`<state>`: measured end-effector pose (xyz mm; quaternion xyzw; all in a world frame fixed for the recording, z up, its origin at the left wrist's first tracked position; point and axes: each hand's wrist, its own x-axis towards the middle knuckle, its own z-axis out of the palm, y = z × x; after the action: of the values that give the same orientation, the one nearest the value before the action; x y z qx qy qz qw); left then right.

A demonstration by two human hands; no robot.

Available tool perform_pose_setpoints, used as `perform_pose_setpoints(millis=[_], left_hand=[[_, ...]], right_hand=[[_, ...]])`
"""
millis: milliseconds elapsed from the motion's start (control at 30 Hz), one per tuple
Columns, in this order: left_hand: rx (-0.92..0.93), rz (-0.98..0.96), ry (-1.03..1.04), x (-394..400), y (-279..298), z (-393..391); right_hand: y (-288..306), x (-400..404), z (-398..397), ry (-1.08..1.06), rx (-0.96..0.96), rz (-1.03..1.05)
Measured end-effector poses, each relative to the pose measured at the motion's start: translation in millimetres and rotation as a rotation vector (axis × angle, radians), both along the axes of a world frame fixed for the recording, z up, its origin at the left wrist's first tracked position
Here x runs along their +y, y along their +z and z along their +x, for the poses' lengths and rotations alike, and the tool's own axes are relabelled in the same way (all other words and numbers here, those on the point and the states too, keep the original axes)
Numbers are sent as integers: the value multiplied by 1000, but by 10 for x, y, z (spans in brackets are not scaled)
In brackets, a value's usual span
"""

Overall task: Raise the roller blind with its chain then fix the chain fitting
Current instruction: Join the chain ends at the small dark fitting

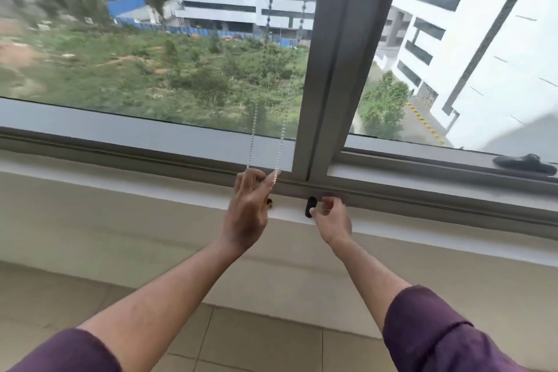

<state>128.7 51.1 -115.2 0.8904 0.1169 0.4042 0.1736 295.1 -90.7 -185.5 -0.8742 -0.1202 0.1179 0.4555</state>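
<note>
A white beaded chain (282,142) hangs in a loop in front of the window, its two strands running up past the top of the frame. My left hand (249,211) holds the loop's bottom end at the sill, fingers pinched around the beads. A small black oval chain fitting (310,206) sits on the white sill just right of that hand. My right hand (332,219) is at the fitting, thumb and fingertips curled and touching its right side. The roller blind itself is out of view above.
A grey vertical window mullion (326,69) stands right behind the chain. A black window handle (525,164) lies on the lower frame at the far right. Below the sill are a beige wall (120,220) and a tiled floor (271,338).
</note>
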Motion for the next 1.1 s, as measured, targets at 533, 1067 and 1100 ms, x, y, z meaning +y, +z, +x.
perform_pose_setpoints(millis=[533,1067,1100], left_hand=[[-125,-279,-200,-114,144,191],[-179,-707,-344,-257,342,-126],[-193,-778,-363,-252,352,-158]], right_hand=[[1,47,-67,188,-108,11],[632,-31,-1083,273,-81,443],[646,-38,-1145,274,-72,448]])
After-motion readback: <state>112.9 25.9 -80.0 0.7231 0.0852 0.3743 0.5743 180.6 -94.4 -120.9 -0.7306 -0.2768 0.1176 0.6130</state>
